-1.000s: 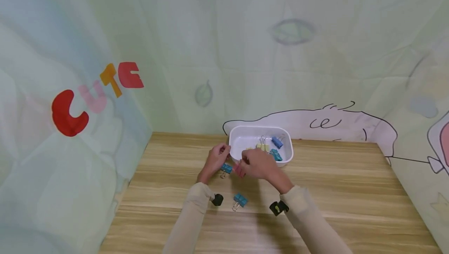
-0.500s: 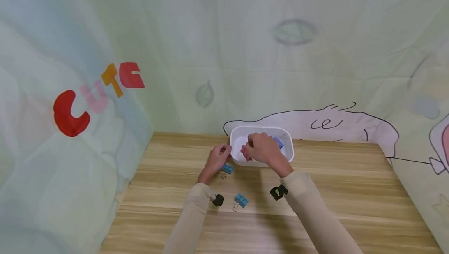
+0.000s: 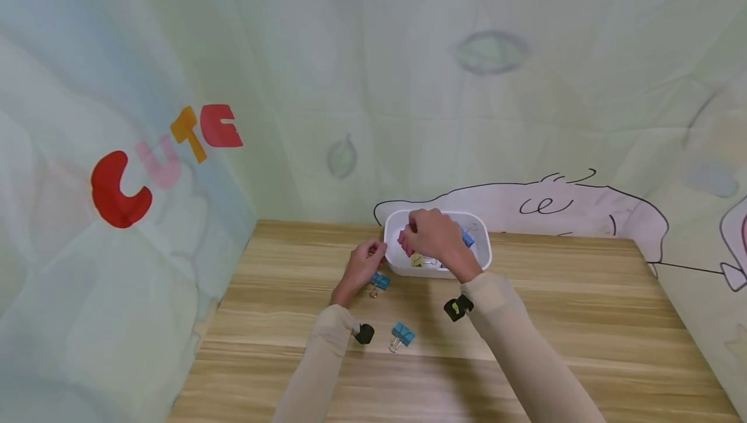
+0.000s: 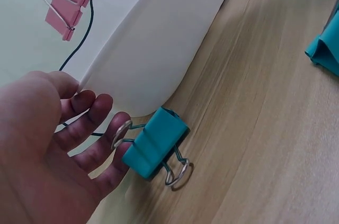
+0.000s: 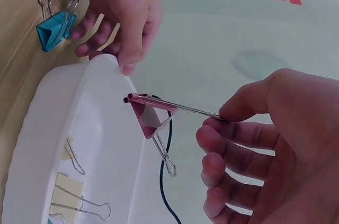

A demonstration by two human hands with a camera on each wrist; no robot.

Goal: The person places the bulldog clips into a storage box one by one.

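Observation:
A white plastic box (image 3: 403, 271) stands at the back of the table. My left hand (image 3: 358, 266) pinches its left rim, thumb on the inner side and fingers outside, as the right wrist view shows. Over the box my right hand (image 3: 436, 236) holds a pink binder clip (image 5: 151, 117) by one wire handle, between thumb and index finger. The clip hangs above the box floor, its other handle free. Close to the left fingers lies a teal binder clip (image 4: 156, 142) on the table. A second teal binder clip (image 3: 403, 333) lies nearer the person.
Inside the box are yellow binder clips (image 5: 69, 195) and a blue binder clip (image 3: 467, 238), partly hidden by the right hand. A printed cloth (image 3: 303, 118) hangs right behind the wooden table (image 3: 560, 319). Dark wrist straps sit on both sleeves.
The right hand has lifted the pink binder clip from in front of the box, over the front rim and above its inside. The left hand has stayed at the left rim.

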